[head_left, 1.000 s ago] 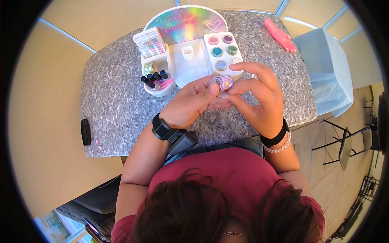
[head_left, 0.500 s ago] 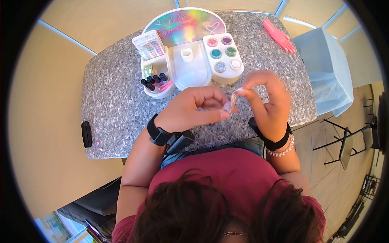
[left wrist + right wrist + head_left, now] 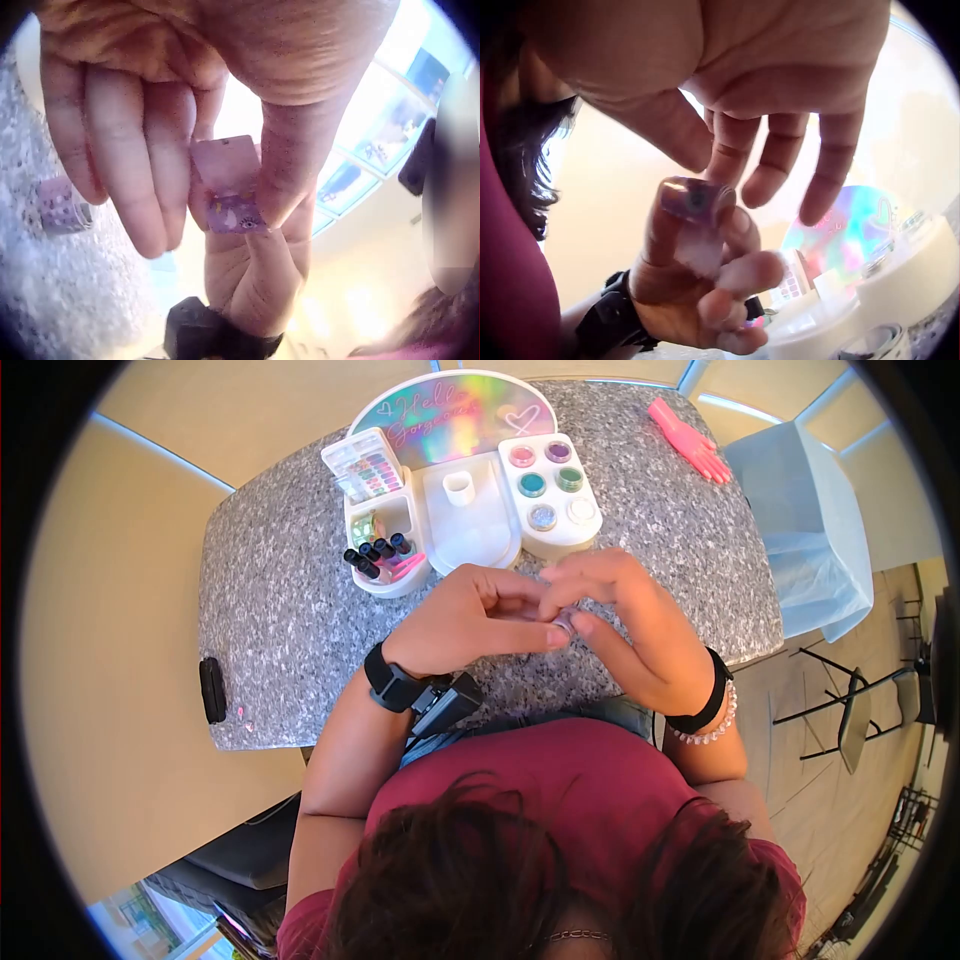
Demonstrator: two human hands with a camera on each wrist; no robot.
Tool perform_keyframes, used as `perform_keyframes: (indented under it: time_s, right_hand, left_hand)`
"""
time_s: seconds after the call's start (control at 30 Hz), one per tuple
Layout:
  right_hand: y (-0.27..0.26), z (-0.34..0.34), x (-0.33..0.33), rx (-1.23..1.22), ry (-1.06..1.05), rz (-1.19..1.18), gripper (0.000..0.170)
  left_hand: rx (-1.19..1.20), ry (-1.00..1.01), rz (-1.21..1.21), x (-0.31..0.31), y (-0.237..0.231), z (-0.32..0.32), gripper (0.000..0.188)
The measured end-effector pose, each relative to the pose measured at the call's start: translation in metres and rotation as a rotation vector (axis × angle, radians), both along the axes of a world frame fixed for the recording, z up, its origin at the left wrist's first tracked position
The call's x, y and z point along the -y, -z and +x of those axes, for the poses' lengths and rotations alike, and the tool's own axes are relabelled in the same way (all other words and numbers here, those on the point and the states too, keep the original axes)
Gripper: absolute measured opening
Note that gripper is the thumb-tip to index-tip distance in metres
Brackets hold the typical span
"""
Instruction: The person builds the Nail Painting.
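Note:
In the left wrist view, my left hand [image 3: 135, 142] pinches a small roll of purple patterned film [image 3: 238, 215] between thumb and forefinger. An eye motif shows on the film, and a pale translucent piece [image 3: 227, 161] adjoins it. My right hand [image 3: 772, 82] hangs over this roll with fingers loosely spread, its thumb and forefinger tips right at the film. From the head view, the two hands meet in front of the manicure stand, and fingers hide most of the roll. A second dotted roll [image 3: 64, 206] lies on the table in the left wrist view.
The white stand [image 3: 472, 540] holds several glitter pots [image 3: 541, 517], black-capped bottles [image 3: 362, 563] and a nail tip case [image 3: 366, 468]. Farther back lies a pink model hand [image 3: 690, 442]. A black case [image 3: 211, 690] lies at the speckled table's [image 3: 270, 610] left edge.
The roll lay displayed in my left hand; then my right hand pulled at a thin translucent strip. Now the hands have closed together over the roll, with no stretched strip showing.

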State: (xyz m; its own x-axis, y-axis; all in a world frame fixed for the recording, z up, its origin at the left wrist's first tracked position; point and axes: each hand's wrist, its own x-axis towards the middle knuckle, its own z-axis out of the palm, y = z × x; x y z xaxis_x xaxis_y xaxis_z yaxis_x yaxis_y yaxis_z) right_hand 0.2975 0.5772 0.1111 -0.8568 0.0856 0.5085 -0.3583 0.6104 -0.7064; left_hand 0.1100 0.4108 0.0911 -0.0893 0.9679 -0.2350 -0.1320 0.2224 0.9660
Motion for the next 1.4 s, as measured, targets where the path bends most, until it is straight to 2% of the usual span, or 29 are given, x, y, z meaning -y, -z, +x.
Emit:
perform_keyframes:
  time_s: [0.07, 0.13, 0.2, 0.23, 0.27, 0.3, 0.33, 0.4, 0.43, 0.5, 0.6, 0.7, 0.73, 0.8, 0.83, 0.87, 0.9, 0.93, 1.0, 1.07, 1.1, 1.17, 1.2, 1.27, 1.33, 1.4]
  right_hand:
    - [-0.008, 0.004, 0.001, 0.044, -0.051, -0.091, 0.044]
    - [-0.014, 0.004, 0.005, 0.088, -0.103, -0.180, 0.051]
    - [-0.016, -0.001, 0.013, 0.051, 0.019, -0.041, 0.064]
    - [-0.014, -0.004, 0.014, 0.050, 0.019, -0.041, 0.064]
    - [-0.009, -0.009, 0.014, 0.014, 0.113, 0.070, 0.065]
    - [-0.004, -0.012, 0.013, -0.022, 0.206, 0.181, 0.066]
    - [0.000, -0.015, 0.011, -0.022, 0.206, 0.181, 0.066]
    - [0.006, -0.019, 0.008, -0.284, 0.379, 0.322, 0.050]
    - [0.006, -0.019, 0.008, -0.283, 0.377, 0.321, 0.050]
    - [0.003, -0.016, 0.009, -0.274, 0.447, 0.483, 0.033]
    - [0.002, -0.015, 0.009, -0.255, 0.423, 0.423, 0.024]
    - [-0.003, -0.010, 0.002, -0.196, 0.389, 0.360, 0.023]
    - [-0.006, -0.007, 0.002, -0.193, 0.390, 0.360, 0.023]
    - [-0.009, -0.001, 0.003, -0.018, 0.267, 0.139, 0.021]
    - [-0.010, 0.002, 0.001, -0.014, 0.267, 0.137, 0.021]
    - [-0.011, 0.006, -0.003, 0.029, 0.171, 0.084, 0.022]
    - [-0.011, 0.008, -0.005, 0.073, 0.075, 0.032, 0.023]
    - [-0.010, 0.009, -0.005, 0.080, 0.073, 0.031, 0.023]
    - [-0.007, 0.011, -0.003, 0.137, 0.244, -0.125, 0.023]
    - [0.004, 0.010, -0.013, 0.146, 0.270, -0.096, 0.022]
    - [0.009, 0.009, -0.016, 0.150, 0.299, -0.072, 0.022]
    - [0.012, 0.007, -0.015, 0.209, 0.309, -0.032, 0.019]
    - [0.013, 0.005, -0.014, 0.265, 0.320, 0.007, 0.017]
    - [0.022, 0.001, -0.011, 0.248, 0.332, 0.017, 0.019]
    - [0.027, -0.003, -0.008, 0.228, 0.344, 0.025, 0.021]
    - [0.028, -0.005, -0.003, 0.228, 0.350, -0.107, 0.023]
  left_hand:
    - [0.170, 0.015, 0.028, -0.001, -0.004, -0.002, 0.035]
    - [0.243, 0.015, 0.057, -0.003, 0.003, 0.001, 0.041]
    - [0.315, 0.017, 0.087, -0.006, 0.009, 0.006, 0.048]
    - [0.453, -0.014, 0.085, -0.007, 0.011, 0.010, 0.053]
    - [0.591, -0.045, 0.083, -0.007, 0.012, 0.012, 0.058]
    - [0.590, -0.045, 0.083, -0.006, 0.014, 0.013, 0.058]
    - [0.610, -0.051, 0.134, -0.006, 0.015, 0.014, 0.059]
    - [0.632, -0.057, 0.185, -0.005, 0.016, 0.016, 0.061]
    - [0.637, -0.072, 0.215, -0.005, 0.015, 0.018, 0.061]
    - [0.642, -0.087, 0.244, -0.005, 0.016, 0.017, 0.062]
    - [0.624, -0.116, 0.211, -0.007, 0.023, 0.014, 0.060]
    - [0.565, -0.158, 0.204, -0.005, 0.026, 0.014, 0.059]
    - [0.493, -0.103, 0.167, -0.003, 0.023, 0.013, 0.056]
    - [0.425, -0.048, 0.129, 0.002, 0.016, 0.009, 0.053]
    - [0.322, 0.026, 0.072, 0.006, 0.011, 0.005, 0.053]
    - [0.220, 0.098, 0.017, 0.008, 0.007, 0.004, 0.053]
    - [0.226, 0.096, 0.017, 0.009, 0.004, 0.004, 0.053]
    - [0.168, 0.068, 0.024, 0.010, 0.001, 0.006, 0.051]
    - [0.115, 0.037, 0.031, 0.012, -0.001, 0.008, 0.049]
    - [-0.432, -0.150, 0.139, 0.012, -0.001, 0.009, 0.051]
    - [-0.429, -0.153, 0.138, 0.011, -0.001, 0.009, 0.051]
    - [-0.810, -0.145, 0.123, 0.007, 0.000, 0.010, 0.050]
    - [-0.808, -0.147, 0.122, 0.004, 0.003, 0.012, 0.050]
    - [-0.979, -0.201, 0.139, -0.004, 0.010, 0.019, 0.048]
    - [-1.015, -0.220, 0.138, -0.012, 0.012, 0.021, 0.048]
    - [-1.051, -0.237, 0.137, -0.019, 0.015, 0.023, 0.048]
